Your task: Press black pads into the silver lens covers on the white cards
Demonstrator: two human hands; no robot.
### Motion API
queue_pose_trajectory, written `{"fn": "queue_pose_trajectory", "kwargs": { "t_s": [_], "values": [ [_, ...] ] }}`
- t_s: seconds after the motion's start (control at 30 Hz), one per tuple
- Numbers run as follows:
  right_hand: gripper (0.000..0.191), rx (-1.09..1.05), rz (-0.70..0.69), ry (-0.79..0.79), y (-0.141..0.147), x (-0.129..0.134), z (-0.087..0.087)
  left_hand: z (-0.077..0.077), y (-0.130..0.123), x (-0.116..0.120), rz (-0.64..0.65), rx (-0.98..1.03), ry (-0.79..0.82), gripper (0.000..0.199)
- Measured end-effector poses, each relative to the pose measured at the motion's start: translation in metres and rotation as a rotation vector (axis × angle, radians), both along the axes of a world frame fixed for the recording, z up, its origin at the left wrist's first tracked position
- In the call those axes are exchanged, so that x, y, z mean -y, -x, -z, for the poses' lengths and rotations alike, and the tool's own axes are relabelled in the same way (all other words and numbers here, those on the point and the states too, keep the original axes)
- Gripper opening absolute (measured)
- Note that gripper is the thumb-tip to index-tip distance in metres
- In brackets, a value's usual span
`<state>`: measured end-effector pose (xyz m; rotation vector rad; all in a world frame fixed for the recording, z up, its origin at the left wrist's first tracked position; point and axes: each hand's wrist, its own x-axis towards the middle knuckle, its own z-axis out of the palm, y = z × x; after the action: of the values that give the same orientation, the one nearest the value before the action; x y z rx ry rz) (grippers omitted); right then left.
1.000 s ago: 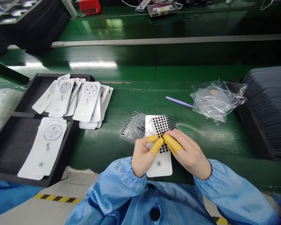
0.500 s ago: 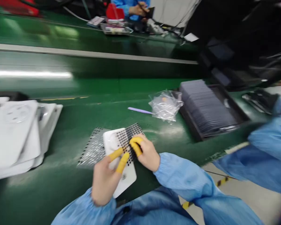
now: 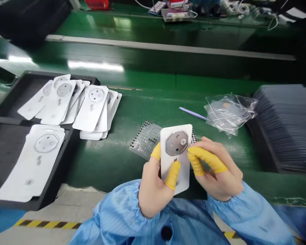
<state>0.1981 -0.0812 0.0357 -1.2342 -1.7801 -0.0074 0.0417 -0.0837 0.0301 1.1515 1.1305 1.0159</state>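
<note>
My left hand (image 3: 159,182) grips a white phone back cover (image 3: 183,177) between its yellow-capped thumb and a finger behind it. The cover is tilted up toward me. Its upper part has a grey octagonal camera area with small holes and a round spot. My right hand (image 3: 215,168) is closed in a pinch at the cover's right edge, fingertips in yellow finger cots; whatever is between them is too small to make out. Behind the cover lies a clear sheet (image 3: 145,137) with rows of small black dots, partly hidden. More dots show at the cover's upper right.
Several white covers (image 3: 90,112) are piled at left, some on black trays (image 3: 79,149). Purple tweezers (image 3: 193,113) and a crumpled clear bag (image 3: 226,115) lie beyond my right hand. A dense row of dark panels (image 3: 285,126) stands in a black tray at right.
My view has swung left. The cover has been raised and turned toward me in my left hand. My right hand has left the black-dotted sheet and now pinches beside the cover's edge.
</note>
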Motion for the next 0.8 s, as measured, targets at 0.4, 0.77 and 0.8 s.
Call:
{"fn": "queue_pose_trajectory", "kwargs": {
  "t_s": [0.4, 0.77, 0.8],
  "values": [
    [0.047, 0.129, -0.111, 0.090, -0.002, 0.013, -0.004, -0.007, -0.007, 0.012, 0.082, -0.188, -0.037, 0.050],
    [0.027, 0.171, -0.134, 0.003, 0.003, 0.013, 0.003, -0.007, -0.007, 0.011, 0.093, -0.202, -0.031, 0.030],
    [0.026, 0.173, -0.127, 0.002, 0.003, 0.013, 0.002, -0.007, -0.007, 0.011, 0.102, -0.217, -0.044, 0.027]
  ]
}}
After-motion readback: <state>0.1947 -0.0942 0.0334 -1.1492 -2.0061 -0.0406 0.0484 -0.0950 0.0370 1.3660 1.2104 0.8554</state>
